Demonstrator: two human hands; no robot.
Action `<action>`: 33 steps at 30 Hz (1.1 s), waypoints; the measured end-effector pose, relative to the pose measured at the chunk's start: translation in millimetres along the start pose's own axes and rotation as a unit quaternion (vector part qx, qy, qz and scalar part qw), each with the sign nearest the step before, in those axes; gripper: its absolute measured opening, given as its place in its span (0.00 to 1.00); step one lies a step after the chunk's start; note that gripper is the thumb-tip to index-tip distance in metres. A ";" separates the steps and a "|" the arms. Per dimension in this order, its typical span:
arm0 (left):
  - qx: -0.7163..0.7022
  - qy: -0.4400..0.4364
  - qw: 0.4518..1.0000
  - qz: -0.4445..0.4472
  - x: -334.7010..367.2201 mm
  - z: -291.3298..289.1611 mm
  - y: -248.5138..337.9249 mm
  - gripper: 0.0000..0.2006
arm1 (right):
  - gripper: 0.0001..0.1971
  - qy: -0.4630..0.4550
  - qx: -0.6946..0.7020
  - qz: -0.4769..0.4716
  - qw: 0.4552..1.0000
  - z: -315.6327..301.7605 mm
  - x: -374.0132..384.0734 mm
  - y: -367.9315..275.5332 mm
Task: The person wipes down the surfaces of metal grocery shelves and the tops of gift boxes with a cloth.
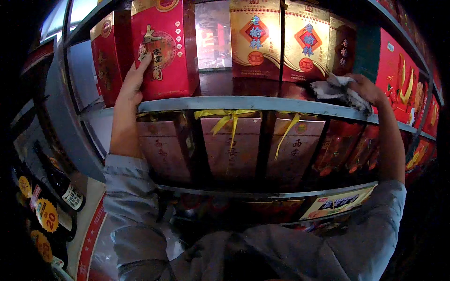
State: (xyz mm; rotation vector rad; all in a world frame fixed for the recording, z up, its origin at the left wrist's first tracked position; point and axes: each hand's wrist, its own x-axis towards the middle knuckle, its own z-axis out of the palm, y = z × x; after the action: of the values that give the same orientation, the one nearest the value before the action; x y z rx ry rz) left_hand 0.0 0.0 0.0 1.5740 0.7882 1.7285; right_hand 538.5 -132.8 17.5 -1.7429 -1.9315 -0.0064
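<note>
Wiping the shelf (216, 83) seems underway: the right hand (367, 89) clutches a grey-white cloth (338, 90); the left hand (133, 80) touches a red gift box (171, 77), grip unclear. Continuing calls for steadying it.

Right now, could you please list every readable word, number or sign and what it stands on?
I won't copy wording, but printing shows here:
Red box at the left hand: dark and gold characters.
Gold-and-red boxes: blue characters.
Pale boxes: dark characters.
Yellow scalloped tag: large number.
White bottle label: too small to read.
</note>
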 end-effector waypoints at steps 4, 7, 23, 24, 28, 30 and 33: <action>-0.039 -0.056 0.996 -0.055 4.2 16.5 -3.3 0.32 | 0.21 0.022 0.106 -0.011 0.994 5.0 -4.0 9.8; 0.055 -0.100 0.990 -0.078 8.0 39.2 -1.1 0.32 | 0.18 0.056 0.123 -0.022 0.991 13.0 -7.2 10.7; 0.256 -0.183 0.947 -0.066 137.9 74.5 -73.2 0.27 | 0.20 0.128 0.227 0.021 0.965 24.1 -8.9 15.5; 0.290 -0.177 0.933 -0.121 118.1 113.8 -56.8 0.28 | 0.20 0.135 0.219 0.045 0.965 22.8 -20.0 27.1; 0.382 -0.168 0.901 -0.117 132.6 103.9 -56.1 0.31 | 0.21 0.141 0.231 0.021 0.963 25.9 -17.7 27.6; 0.483 -0.145 0.860 -0.084 155.2 99.3 -67.9 0.32 | 0.21 0.139 0.219 0.010 0.966 25.0 -15.7 23.8; 0.585 -0.145 0.798 -0.032 170.4 99.0 -74.0 0.31 | 0.21 0.146 0.196 -0.005 0.970 25.1 -12.6 26.0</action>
State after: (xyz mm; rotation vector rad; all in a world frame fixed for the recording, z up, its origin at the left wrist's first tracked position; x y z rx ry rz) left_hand 94.5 180.8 51.9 2.4231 1.9074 0.8059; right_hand 553.3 -131.4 -17.8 -1.3842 -1.6006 0.1023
